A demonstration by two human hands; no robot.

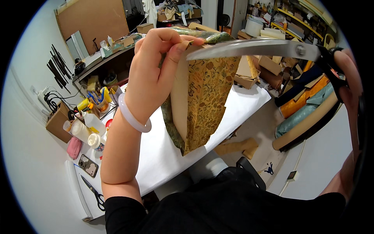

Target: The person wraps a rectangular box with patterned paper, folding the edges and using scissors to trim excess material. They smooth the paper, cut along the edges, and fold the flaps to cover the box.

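My left hand (156, 62), a pale bangle (134, 117) on its wrist, is raised over the table. Its thumb and fingers pinch the top edge of a gold floral-patterned fabric piece (210, 97), which hangs down with a plain cream strip along its left side and green shiny cloth behind. At the right rim, my right hand (346, 70) grips black-handled scissors (253, 48). Their long metal blades point left across the fabric's upper edge, tips close to the left fingertips. The blades look nearly together; whether fabric lies between them I cannot tell.
A white-topped table (156, 167) lies below. On its left are a second pair of black scissors (93, 192), a phone (88, 165), a pink pouch (74, 148), jars and a glue bottle (93, 123). Fabric rolls (300, 117) lean at right; cardboard boxes (269, 64) stand behind.
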